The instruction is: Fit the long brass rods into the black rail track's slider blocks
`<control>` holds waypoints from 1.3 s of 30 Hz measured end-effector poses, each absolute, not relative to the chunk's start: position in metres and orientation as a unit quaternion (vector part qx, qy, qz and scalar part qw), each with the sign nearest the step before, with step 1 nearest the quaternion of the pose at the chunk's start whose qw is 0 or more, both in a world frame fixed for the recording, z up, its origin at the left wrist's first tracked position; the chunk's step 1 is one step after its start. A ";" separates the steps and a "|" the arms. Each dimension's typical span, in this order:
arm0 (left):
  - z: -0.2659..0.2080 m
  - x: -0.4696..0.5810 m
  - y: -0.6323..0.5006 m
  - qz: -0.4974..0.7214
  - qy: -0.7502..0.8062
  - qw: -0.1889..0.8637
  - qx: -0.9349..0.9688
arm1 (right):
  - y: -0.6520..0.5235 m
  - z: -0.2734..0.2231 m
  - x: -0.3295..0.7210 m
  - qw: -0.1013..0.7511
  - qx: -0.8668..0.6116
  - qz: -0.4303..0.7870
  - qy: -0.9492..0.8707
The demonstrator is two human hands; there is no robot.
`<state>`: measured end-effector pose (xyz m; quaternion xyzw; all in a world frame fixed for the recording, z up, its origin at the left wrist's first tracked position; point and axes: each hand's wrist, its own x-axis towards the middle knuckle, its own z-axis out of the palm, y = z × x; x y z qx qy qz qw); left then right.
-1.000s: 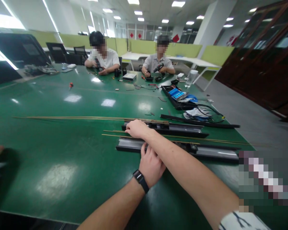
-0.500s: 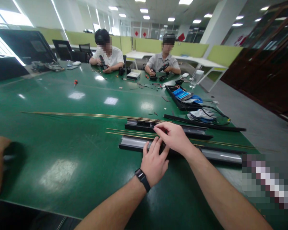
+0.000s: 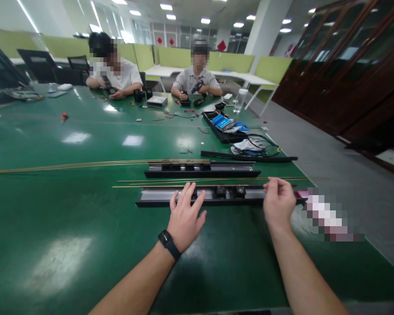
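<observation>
Across the green table lies a long black channel (image 3: 203,202) with a silver inside and black blocks (image 3: 239,191) set in it. My left hand (image 3: 185,214), a watch on its wrist, rests with fingers spread over the channel's left part and covers one block in part. At the channel's right part, my right hand (image 3: 279,203) is closed in a pinch beside the thin brass-coloured rods (image 3: 170,182). Whatever is between its fingertips is hidden. These rods run along the channel's far side. Behind them is a second black channel (image 3: 202,174) with several blocks, and more long rods (image 3: 68,166) stretch left from it.
Farther back are a black strip (image 3: 249,156), a white-and-blue glove (image 3: 249,145) with cables, and a black tray (image 3: 228,136) with a blue item. Two people (image 3: 124,74) work across the table. A pixelated pinkish object (image 3: 328,216) lies at right, near the table's edge.
My right hand has moved right along the channel, away from my left hand, uncovering the blocks. My left hand stays at the channel. The view has turned to the right.
</observation>
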<state>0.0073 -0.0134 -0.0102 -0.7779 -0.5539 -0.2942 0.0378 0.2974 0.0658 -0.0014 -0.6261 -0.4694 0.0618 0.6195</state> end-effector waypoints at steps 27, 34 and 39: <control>-0.006 -0.001 -0.016 -0.291 -0.563 0.057 -0.772 | 0.054 0.001 0.271 0.406 -0.649 0.065 -0.640; -0.005 -0.003 -0.015 -0.284 -0.573 0.054 -0.767 | 0.052 0.005 0.268 0.425 -0.645 0.074 -0.631; -0.002 -0.002 -0.015 -0.283 -0.581 0.053 -0.762 | 0.051 0.007 0.268 0.433 -0.639 0.082 -0.630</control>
